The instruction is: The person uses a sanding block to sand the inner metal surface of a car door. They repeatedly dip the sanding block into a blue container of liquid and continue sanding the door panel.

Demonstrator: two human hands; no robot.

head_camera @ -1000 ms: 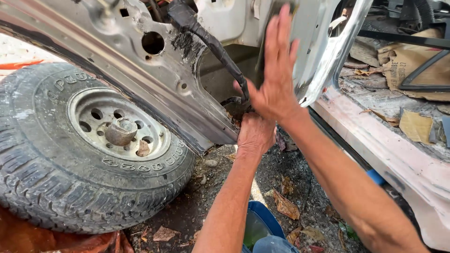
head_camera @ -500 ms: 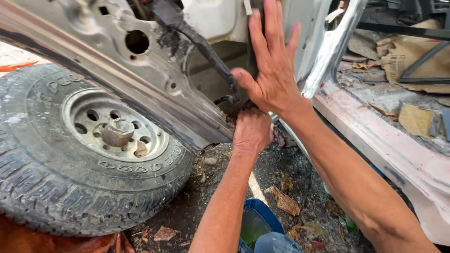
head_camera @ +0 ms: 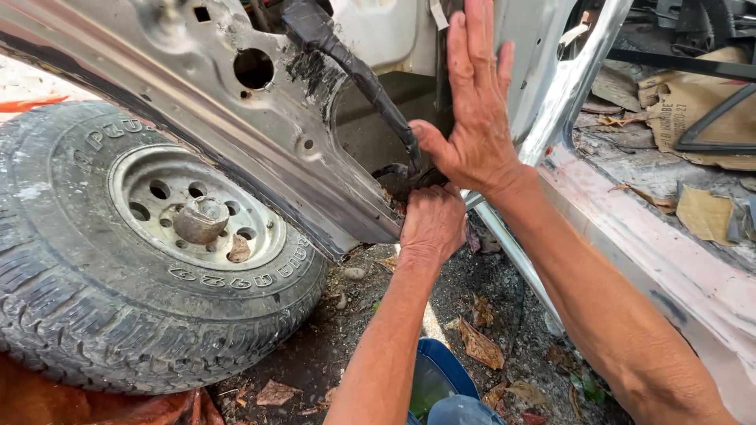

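Barely shifted, the right hand (head_camera: 472, 134) still presses flat, fingers apart, on the car body panel (head_camera: 260, 134); the black hose (head_camera: 358, 75) runs down beside its thumb. Below, the left hand (head_camera: 431, 224) fists around something hidden. Tire (head_camera: 118, 315), littered dirt ground (head_camera: 504, 315).

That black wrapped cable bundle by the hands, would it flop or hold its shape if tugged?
The black cable bundle bends in a smooth curve down the door panel, so it is probably flexible yet springy, not limp. Its grimy wrap looks grippy rather than slick. The left hand works at its lower end, which seems anchored.
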